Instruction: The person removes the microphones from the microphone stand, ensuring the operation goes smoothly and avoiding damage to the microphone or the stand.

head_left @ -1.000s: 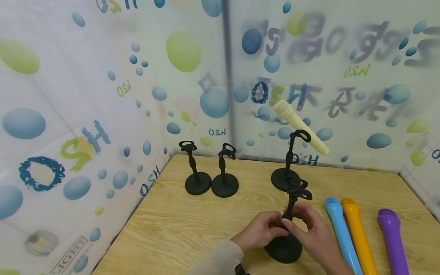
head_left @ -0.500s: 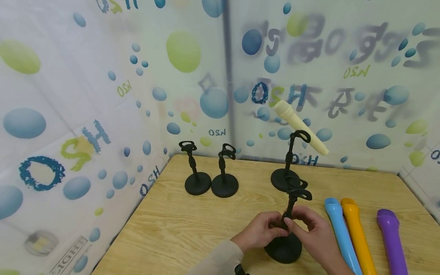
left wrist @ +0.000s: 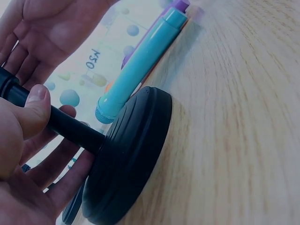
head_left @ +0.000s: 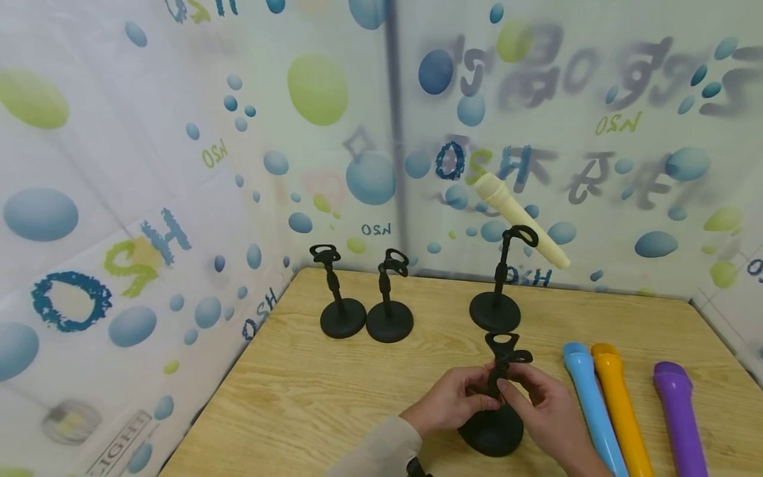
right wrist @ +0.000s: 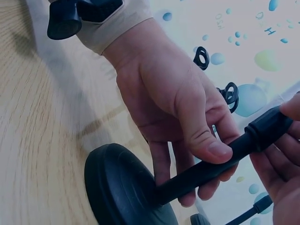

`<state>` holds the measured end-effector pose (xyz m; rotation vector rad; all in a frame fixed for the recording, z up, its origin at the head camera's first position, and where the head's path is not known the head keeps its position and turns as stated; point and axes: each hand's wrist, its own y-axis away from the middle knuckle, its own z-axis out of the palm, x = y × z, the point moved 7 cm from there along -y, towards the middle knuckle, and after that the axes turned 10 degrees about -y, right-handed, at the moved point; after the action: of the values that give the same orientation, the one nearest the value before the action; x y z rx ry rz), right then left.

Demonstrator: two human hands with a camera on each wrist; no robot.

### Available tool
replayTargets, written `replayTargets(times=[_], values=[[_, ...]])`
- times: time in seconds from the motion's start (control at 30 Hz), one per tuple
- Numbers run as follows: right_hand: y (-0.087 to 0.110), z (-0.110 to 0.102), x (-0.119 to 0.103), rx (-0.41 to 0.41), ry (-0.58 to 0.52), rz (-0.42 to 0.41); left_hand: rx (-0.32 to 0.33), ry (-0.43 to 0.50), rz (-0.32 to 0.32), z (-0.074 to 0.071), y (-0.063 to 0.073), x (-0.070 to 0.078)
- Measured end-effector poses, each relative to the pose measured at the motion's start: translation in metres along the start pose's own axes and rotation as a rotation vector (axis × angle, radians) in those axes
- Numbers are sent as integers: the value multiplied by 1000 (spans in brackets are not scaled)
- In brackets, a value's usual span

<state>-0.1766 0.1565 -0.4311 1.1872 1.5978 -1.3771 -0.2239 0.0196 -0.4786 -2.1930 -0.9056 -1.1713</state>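
Head view: 4 black stands, 4 microphones, 2 hands. Near stand (head_left: 495, 430) is front and centre on the wood-grain table (head_left: 286, 411); matte round base, thin stem, clip with 2 loops. Left hand (head_left: 456, 401) grips its stem; right hand (head_left: 545, 407) pinches just above, thumb and fingers on the collar. Far stand (head_left: 495, 311) is behind it, cream microphone (head_left: 518, 215) slanting through its clip. 2 more at left, bases side by side: left-end stand (head_left: 343, 318) and second stand (head_left: 390, 322), clips bare. Right side, 3 smooth, glossy, tapered microphones lying down: blue microphone (head_left: 593, 404) and orange microphone (head_left: 622, 404) close together, purple microphone (head_left: 682, 417) a bit apart. Walls are pale sheet (head_left: 318, 156) with blue and green dots plus mirrored lettering.

Left wrist view: the near stand's base in close-up, thick rim, stepped concentric rings on top, which the head view doesn't resolve. Left thumb and fingers wrap the plain tubular stem; right palm at top left. Blue microphone's head shows a fine mesh-like texture; purple runs behind it, only slivers of orange.

Right wrist view: clearest on the hold. Left thumb presses the stem, fingers behind; right fingers curl at the thicker collar, right edge of view. Only here: the black wrist device (right wrist: 101, 9) shows large, over the beige sleeve (right wrist: 126, 33). 2 black clips in the background.
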Motion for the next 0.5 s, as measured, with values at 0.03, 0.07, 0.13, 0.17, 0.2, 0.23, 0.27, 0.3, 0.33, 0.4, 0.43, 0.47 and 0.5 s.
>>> replayTargets(times=[0.03,0.07,0.13,0.17,0.2,0.23,0.27,0.3,0.33,0.4,0.43,0.47,0.5], values=[[0,0,1,-10,2,0,0,-3,1,0,0,0],[1,0,2,-18,8,6,-1,-8,3,0,0,0],[1,0,5,-36,15,18,-3,-15,10,0,0,0],[2,-1,6,-43,14,20,-6,-17,12,0,0,0],[1,0,6,-51,8,21,-8,-18,12,0,0,0],[1,0,7,-59,3,21,-9,-18,12,0,0,0],[1,0,7,-66,-4,23,-11,-20,14,0,0,0],[1,0,6,-74,-18,17,-12,-20,15,0,0,0],[1,1,5,-79,-35,1,-13,-23,14,0,0,0],[1,1,2,-85,-60,-24,-14,-30,-1,-1,0,-1],[1,1,1,-86,-69,-39,-13,-39,-8,-1,0,-1],[1,1,-1,-88,-77,-54,-12,-48,-17,-1,1,-2],[1,1,-2,-88,-81,-71,-12,-54,-29,-2,1,-2]])
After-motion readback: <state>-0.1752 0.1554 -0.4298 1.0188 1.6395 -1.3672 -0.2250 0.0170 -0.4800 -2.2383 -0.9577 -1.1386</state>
